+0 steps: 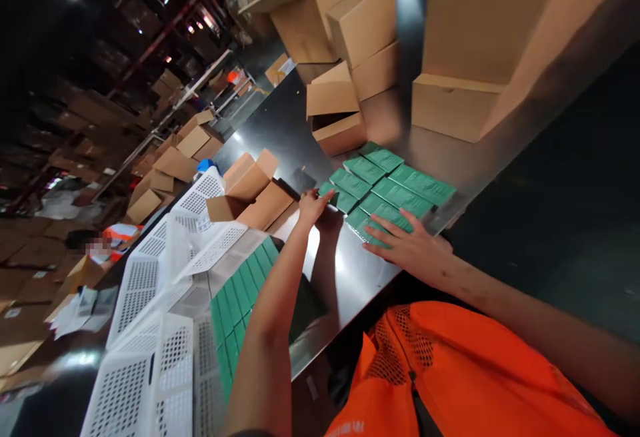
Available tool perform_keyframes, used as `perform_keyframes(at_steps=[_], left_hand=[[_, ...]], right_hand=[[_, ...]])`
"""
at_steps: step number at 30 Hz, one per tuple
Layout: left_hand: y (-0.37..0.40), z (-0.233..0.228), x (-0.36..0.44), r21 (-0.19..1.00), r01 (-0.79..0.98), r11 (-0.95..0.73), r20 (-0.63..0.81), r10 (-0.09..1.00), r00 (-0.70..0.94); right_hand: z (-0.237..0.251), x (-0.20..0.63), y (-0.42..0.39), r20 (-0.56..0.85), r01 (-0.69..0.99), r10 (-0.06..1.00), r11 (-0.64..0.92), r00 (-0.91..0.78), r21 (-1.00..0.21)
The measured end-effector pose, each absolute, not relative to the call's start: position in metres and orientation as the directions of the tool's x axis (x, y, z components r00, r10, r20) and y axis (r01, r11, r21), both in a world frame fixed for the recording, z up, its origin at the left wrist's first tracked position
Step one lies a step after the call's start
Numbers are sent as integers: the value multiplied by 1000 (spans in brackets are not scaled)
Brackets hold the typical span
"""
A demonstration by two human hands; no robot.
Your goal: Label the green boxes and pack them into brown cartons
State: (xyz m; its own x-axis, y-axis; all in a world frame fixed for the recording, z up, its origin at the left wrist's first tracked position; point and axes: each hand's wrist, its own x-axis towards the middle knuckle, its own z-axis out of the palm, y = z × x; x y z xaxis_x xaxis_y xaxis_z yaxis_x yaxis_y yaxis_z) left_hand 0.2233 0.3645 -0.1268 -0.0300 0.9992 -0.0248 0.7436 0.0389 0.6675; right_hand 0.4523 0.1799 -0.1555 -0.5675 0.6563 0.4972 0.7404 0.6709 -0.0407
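Observation:
Several flat green packets (395,187) lie in rows on a shiny metal table (280,137). My right hand (413,245) rests flat, fingers spread, on the nearest green packets at the table's edge. My left hand (313,205) touches the left end of the rows, fingertips on one packet. A white perforated crate (150,277) to the left holds more green packets (240,304) stood on edge. I wear an orange mesh vest (450,370).
Open cardboard boxes (253,190) sit beside the crate, and larger brown cartons (365,30) are stacked at the back of the table. Another person in orange (117,234) is at the left among more cartons on the floor.

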Motion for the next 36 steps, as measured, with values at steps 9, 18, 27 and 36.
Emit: perform_keyframes(at_steps=[9,18,27,36], left_hand=[[340,-90,183,564,826,7,71,996,-57],[310,-79,89,260,945,200,-84,979,-184],[293,-101,89,259,950,175,-95,983,-155],[299,-95,100,290,953,89,-37,996,-82]], right_hand=[[-174,406,159,598,552,691,707,-405,-443],[-164,334,148,256,210,754,461,-605,-862],[-169,305,146,321,324,797,525,-511,-787],[-154,335,148,456,300,688,686,-564,-664]])
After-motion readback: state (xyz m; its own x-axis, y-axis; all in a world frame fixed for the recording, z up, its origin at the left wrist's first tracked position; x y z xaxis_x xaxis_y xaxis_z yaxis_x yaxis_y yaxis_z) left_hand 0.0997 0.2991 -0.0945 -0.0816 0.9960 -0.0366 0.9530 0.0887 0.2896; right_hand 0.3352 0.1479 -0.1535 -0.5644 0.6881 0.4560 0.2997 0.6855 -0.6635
